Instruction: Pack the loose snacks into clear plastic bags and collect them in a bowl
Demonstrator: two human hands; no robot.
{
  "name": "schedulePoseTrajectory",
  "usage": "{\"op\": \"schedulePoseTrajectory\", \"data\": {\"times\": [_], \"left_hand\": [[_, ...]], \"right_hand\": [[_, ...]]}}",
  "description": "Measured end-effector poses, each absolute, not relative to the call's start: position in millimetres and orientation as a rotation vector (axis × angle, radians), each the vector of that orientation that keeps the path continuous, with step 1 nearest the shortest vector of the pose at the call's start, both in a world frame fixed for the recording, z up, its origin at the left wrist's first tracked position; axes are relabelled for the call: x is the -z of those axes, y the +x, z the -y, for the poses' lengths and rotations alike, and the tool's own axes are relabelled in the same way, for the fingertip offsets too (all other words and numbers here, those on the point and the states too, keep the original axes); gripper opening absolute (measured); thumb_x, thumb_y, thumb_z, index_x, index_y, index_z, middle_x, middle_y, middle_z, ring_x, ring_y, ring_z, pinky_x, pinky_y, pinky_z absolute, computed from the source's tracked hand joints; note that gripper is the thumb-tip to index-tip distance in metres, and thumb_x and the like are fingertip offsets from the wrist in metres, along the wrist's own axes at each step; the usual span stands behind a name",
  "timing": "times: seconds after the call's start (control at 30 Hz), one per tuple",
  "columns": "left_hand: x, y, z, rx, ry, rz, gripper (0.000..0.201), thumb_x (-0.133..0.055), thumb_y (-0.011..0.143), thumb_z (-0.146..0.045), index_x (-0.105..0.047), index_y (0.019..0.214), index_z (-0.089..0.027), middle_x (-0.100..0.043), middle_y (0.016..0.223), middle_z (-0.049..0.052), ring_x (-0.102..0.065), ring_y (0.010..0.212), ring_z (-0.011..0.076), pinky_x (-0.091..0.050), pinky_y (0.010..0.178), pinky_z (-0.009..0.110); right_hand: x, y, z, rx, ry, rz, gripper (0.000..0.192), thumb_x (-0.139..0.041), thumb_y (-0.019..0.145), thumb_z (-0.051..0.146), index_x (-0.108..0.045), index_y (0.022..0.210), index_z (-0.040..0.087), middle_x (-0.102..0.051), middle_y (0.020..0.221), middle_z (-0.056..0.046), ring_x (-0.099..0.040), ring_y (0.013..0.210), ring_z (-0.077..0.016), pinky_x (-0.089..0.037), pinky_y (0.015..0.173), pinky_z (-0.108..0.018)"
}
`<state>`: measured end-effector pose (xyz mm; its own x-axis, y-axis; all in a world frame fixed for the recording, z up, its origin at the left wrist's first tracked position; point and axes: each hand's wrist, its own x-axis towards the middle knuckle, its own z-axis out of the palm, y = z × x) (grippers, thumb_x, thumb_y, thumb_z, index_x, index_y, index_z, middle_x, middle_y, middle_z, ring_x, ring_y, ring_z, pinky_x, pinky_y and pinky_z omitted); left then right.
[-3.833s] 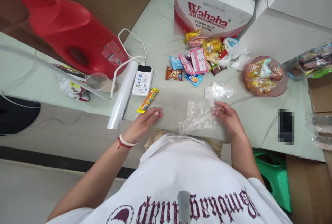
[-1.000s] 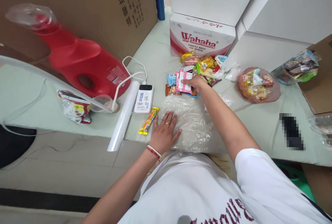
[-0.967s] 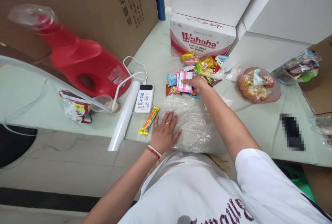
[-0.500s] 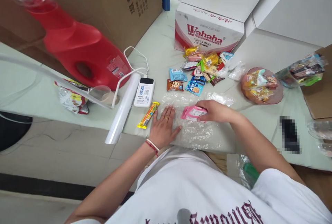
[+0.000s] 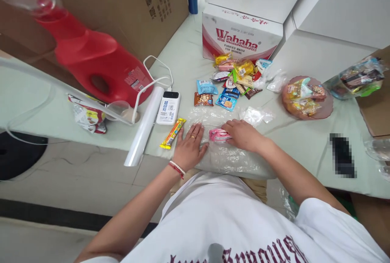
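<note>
My left hand (image 5: 189, 148) lies flat on the left part of a clear plastic bag (image 5: 234, 161), with its fingers stretched out. Just left of its fingertips is a yellow snack stick (image 5: 172, 133). My right hand (image 5: 245, 135) reaches in over the bag, its fingers closed over the right end of a pink snack packet (image 5: 217, 135). The packet's left end shows, low against the plastic; the rest is hidden under the hand. Behind the hands lies a pile of wrapped snacks (image 5: 242, 70), with a brown packet (image 5: 203, 99) and a blue packet (image 5: 227, 102) at its near side.
A white power bank (image 5: 168, 108) with a cable lies beside a glossy white tube (image 5: 144, 127). A big red bottle (image 5: 100, 55) stands at left. A pink bowl of snacks (image 5: 326, 110), a snack jar (image 5: 356, 78) and a blurred dark object (image 5: 343, 155) are at right. A Wahaba-style carton (image 5: 240, 35) stands behind.
My right hand has moved slightly left and down with the pink packet, now covering more of it. My left hand stays flat on the plastic. The view has shifted slightly.
</note>
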<state>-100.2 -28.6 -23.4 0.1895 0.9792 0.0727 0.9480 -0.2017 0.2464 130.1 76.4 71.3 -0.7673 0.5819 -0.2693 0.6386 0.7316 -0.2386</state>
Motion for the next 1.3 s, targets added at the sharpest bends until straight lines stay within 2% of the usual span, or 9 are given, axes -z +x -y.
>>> {"op": "schedulePoseTrajectory", "data": {"times": [0.17,0.4,0.57,0.8,0.9,1.0,1.1,1.2,1.3], "left_hand": [[25,-100,30,-0.362,2.326,-1.885,0.063,-0.042,0.104,-0.043,-0.039,0.161,-0.018,-0.038,0.167,0.015,-0.036,0.156,0.0323,-0.014,0.129,0.061],[26,-100,30,-0.399,2.319,-1.885,0.063,-0.043,0.103,-0.042,-0.040,0.161,-0.017,-0.041,0.165,0.017,-0.039,0.154,0.0338,-0.017,0.127,0.062],[26,-101,30,-0.409,2.312,-1.869,0.063,-0.045,0.102,-0.040,-0.040,0.161,-0.017,-0.042,0.165,0.017,-0.039,0.154,0.0338,-0.017,0.128,0.062],[35,-117,30,-0.632,2.293,-1.775,0.073,-0.056,0.095,-0.035,-0.032,0.163,-0.019,-0.038,0.167,0.018,-0.033,0.156,0.0357,-0.028,0.124,0.062],[31,-120,37,-0.778,2.356,-1.762,0.075,-0.059,0.095,-0.029,-0.029,0.163,-0.021,-0.039,0.166,0.019,-0.032,0.157,0.0364,-0.034,0.122,0.063],[21,-123,52,-0.942,2.448,-1.741,0.069,-0.057,0.094,-0.016,-0.036,0.159,-0.024,-0.051,0.157,0.018,-0.037,0.154,0.0345,-0.039,0.120,0.062],[16,-132,69,-1.032,2.589,-1.358,0.061,-0.056,0.089,-0.006,-0.048,0.148,-0.022,-0.063,0.144,0.016,-0.046,0.149,0.0291,-0.047,0.117,0.053],[24,-142,83,-0.854,2.677,-1.061,0.042,-0.062,0.089,-0.012,-0.059,0.130,-0.021,-0.063,0.145,0.016,-0.044,0.151,0.0306,-0.045,0.120,0.054],[41,-148,88,-0.724,2.754,-1.079,0.029,-0.069,0.091,-0.016,-0.066,0.118,-0.024,-0.063,0.146,0.014,-0.040,0.154,0.0332,-0.041,0.122,0.058]], "right_hand": [[-57,133,-68,0.459,0.845,-2.925,0.038,-0.060,0.099,0.028,-0.060,0.133,0.012,-0.056,0.136,-0.020,-0.048,0.123,-0.0346,-0.046,0.100,-0.048],[-60,147,-91,0.959,0.893,-2.936,0.054,-0.054,0.100,0.028,-0.047,0.152,0.014,-0.062,0.138,-0.018,-0.060,0.122,-0.0295,-0.048,0.105,-0.044],[-59,134,-109,1.331,0.611,-2.768,0.043,-0.055,0.099,0.029,-0.061,0.141,0.022,-0.070,0.135,-0.008,-0.066,0.117,-0.0238,-0.051,0.099,-0.034],[-34,121,-111,1.015,0.675,-2.803,0.041,-0.053,0.099,0.027,-0.066,0.136,0.017,-0.073,0.117,-0.013,-0.063,0.105,-0.0269,-0.043,0.105,-0.045],[-36,119,-109,0.801,0.798,-2.878,0.034,-0.060,0.094,0.027,-0.071,0.125,0.016,-0.064,0.129,-0.018,-0.055,0.115,-0.0315,-0.042,0.106,-0.050],[-50,128,-98,0.722,0.947,-2.983,0.033,-0.061,0.094,0.025,-0.068,0.125,0.016,-0.057,0.136,-0.019,-0.051,0.120,-0.0332,-0.044,0.104,-0.051],[-62,158,-67,0.908,0.943,-3.081,0.026,-0.052,0.100,0.024,-0.064,0.123,0.018,-0.061,0.125,-0.016,-0.055,0.113,-0.0283,-0.051,0.097,-0.045],[-52,196,-20,1.052,0.890,-3.070,0.026,-0.060,0.100,0.031,-0.061,0.125,0.023,-0.061,0.127,-0.014,-0.057,0.114,-0.0273,-0.054,0.095,-0.044],[-24,222,21,0.914,1.046,-3.077,0.031,-0.064,0.098,0.033,-0.061,0.127,0.023,-0.059,0.134,-0.016,-0.055,0.122,-0.0307,-0.054,0.099,-0.051]]}}
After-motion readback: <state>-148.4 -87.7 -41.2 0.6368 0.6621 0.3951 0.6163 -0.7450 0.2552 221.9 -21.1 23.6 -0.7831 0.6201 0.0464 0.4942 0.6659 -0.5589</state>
